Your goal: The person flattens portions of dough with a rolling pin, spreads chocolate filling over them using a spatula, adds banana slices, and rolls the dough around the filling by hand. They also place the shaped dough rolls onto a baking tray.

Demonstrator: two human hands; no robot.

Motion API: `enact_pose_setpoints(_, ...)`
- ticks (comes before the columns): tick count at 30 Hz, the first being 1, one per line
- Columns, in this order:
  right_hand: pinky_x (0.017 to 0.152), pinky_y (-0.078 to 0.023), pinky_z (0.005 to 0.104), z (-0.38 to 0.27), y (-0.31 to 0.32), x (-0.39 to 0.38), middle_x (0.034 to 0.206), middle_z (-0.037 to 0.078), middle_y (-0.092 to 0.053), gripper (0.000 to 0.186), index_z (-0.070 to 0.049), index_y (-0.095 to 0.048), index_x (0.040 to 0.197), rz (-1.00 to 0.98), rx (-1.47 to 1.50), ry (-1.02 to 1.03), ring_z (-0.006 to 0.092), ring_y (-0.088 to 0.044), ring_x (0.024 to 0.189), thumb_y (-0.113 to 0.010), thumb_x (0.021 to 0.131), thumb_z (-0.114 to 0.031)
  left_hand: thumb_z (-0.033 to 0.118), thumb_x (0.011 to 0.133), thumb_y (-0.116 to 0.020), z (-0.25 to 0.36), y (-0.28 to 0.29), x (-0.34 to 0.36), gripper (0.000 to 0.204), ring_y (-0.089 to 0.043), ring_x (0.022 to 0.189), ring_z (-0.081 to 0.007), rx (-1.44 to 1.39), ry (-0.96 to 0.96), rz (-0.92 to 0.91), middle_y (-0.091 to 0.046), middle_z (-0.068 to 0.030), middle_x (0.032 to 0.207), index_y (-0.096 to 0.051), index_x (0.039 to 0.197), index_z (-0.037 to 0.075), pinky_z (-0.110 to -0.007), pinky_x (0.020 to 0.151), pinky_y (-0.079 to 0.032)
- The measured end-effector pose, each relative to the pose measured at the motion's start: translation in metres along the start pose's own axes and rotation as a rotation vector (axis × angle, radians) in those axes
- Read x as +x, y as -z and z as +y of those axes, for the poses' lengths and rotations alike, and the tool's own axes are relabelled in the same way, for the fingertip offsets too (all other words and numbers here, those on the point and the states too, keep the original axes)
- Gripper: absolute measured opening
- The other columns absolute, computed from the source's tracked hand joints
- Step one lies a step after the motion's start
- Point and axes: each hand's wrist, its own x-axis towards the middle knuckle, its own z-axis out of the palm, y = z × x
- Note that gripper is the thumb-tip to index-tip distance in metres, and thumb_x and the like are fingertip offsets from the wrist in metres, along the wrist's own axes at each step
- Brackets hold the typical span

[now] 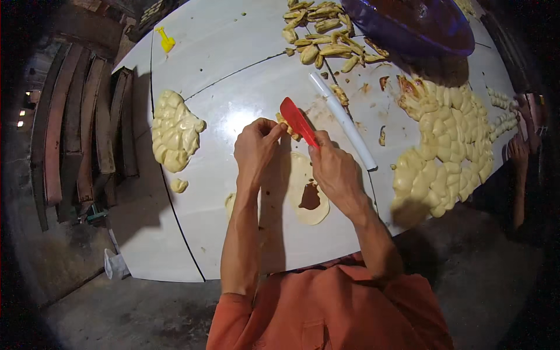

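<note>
I am looking down on both forearms reaching up from the lower edge over the white surface (233,76). My left hand (255,149) is curling inward, thumb and fingertips pinching a small filled dough piece (286,125) held just above the surface. My right hand (332,169) is closing around the handle of a red scraper (297,121), its blade angling up and left so that its edge is touching the dough piece between the two hands. Directly below the hands a flat round of dough (309,186) with a dark brown spot of filling is lying on the surface. A white rolling pin (344,119) is lying just right of the scraper.

The right hand is covering the scraper's handle, so I cannot tell its shape. My wrists are shading part of the flat round. The purple bowl (408,23) is being cut off at the top edge, and a hand at the far right rim is too dark and bent to make out.
</note>
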Motion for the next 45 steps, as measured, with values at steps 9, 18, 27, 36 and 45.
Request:
enact_pose_setpoints(9,0.064,-0.052,0.0566,-0.003,-0.001,-0.002,0.087,0.024,-0.070,0.024,-0.009,-0.050,0.123,0.031,-0.059,0.023,0.0462,-0.069,0.075,-0.051,0.105,-0.025,0.052,0.090,-0.070,0.007,0.003,0.001,0.048,-0.074,0.082,-0.0241,0.062,0.026,-0.071,-0.077,-0.0114,0.086,-0.080,0.101,0.005,-0.037,0.076,-0.054)
enact_pose_setpoints(18,0.061,-0.051,0.0560,-0.004,0.000,-0.004,0.078,0.023,-0.067,0.020,-0.005,-0.050,0.117,0.069,-0.082,0.073,0.0461,-0.067,0.070,-0.052,0.105,-0.021,0.052,0.090,-0.070,0.004,0.000,0.005,0.044,-0.074,0.079,-0.0263,0.084,0.028,-0.061,-0.077,-0.0092,0.085,-0.081,0.097,0.010,-0.039,0.073,-0.054)
enact_pose_setpoints(27,0.056,-0.054,0.0519,-0.013,-0.006,-0.006,0.074,0.024,-0.066,0.018,0.001,-0.048,0.106,0.082,-0.121,0.109,0.0441,-0.068,0.066,-0.050,0.106,-0.017,0.053,0.090,-0.068,0.001,-0.003,0.005,0.045,-0.074,0.079,-0.0287,0.106,0.000,-0.046,-0.078,-0.0097,0.086,-0.081,0.094,0.010,-0.039,0.071,-0.054)
enact_pose_setpoints(36,0.057,-0.055,0.0537,-0.012,-0.018,-0.007,0.076,0.025,-0.066,0.020,0.003,-0.049,0.104,0.086,-0.115,0.102,0.0453,-0.069,0.067,-0.047,0.106,-0.017,0.054,0.090,-0.068,-0.002,-0.002,0.007,0.045,-0.075,0.083,-0.0297,0.095,0.001,-0.067,-0.078,-0.0104,0.091,-0.081,0.096,0.011,-0.040,0.074,-0.056)
enact_pose_setpoints(45,0.060,-0.057,0.0540,-0.015,-0.018,-0.003,0.075,0.027,-0.066,0.015,0.005,-0.050,0.100,0.056,-0.091,0.117,0.0463,-0.070,0.072,-0.050,0.101,-0.010,0.053,0.090,-0.068,-0.005,-0.001,0.011,0.045,-0.075,0.085,-0.0308,0.084,-0.012,-0.092,-0.078,-0.0112,0.092,-0.081,0.097,0.011,-0.040,0.076,-0.056)
